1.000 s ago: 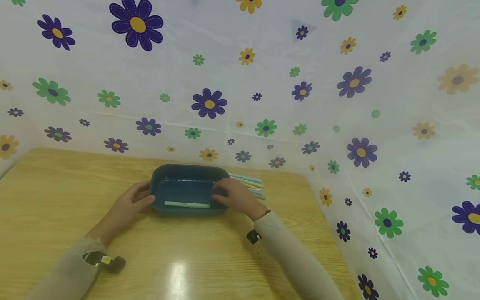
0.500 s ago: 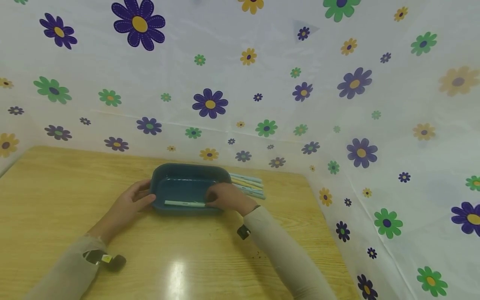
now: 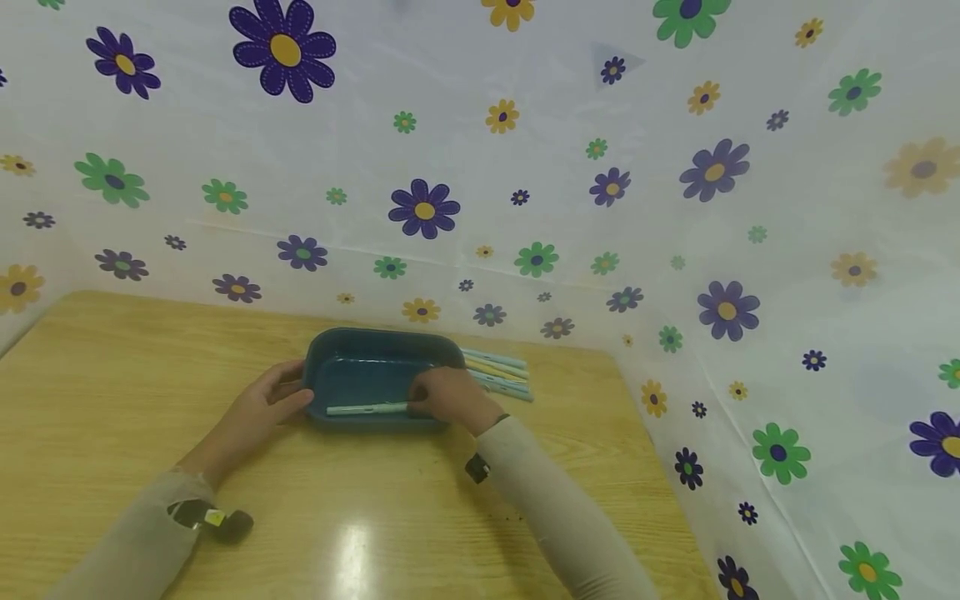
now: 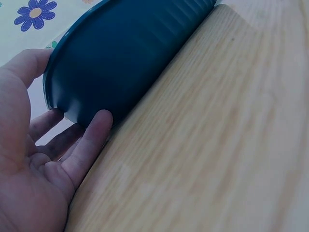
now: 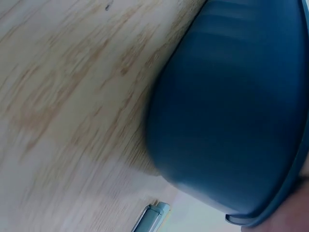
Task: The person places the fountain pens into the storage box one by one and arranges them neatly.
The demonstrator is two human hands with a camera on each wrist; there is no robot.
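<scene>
A dark blue plastic tray [image 3: 360, 375] with rounded corners and a raised rim stands near the table's back edge. At its left end my left hand [image 3: 262, 400] holds the tray, thumb by the front corner; in the left wrist view the fingertips [image 4: 102, 121] press its outer wall. My right hand [image 3: 450, 396] reaches over the right end and pinches a pale mint pen [image 3: 363, 409] by its right end, inside along the front wall. The pen's gripped end is hidden by the fingers. In the right wrist view, the tray's outer wall [image 5: 227, 106] hides most of this hand.
Several pale blue and yellow pens [image 3: 498, 372] lie side by side just right of the tray, partly hidden behind it. One clipped pen end [image 5: 153, 216] shows in the right wrist view. A flower-printed white sheet [image 3: 465, 167] rises behind the wooden table [image 3: 300, 517].
The right hand has moved left and down into the tray and taken hold of the pen, whose right end now sits slightly higher. The left hand stays at the tray's left end.
</scene>
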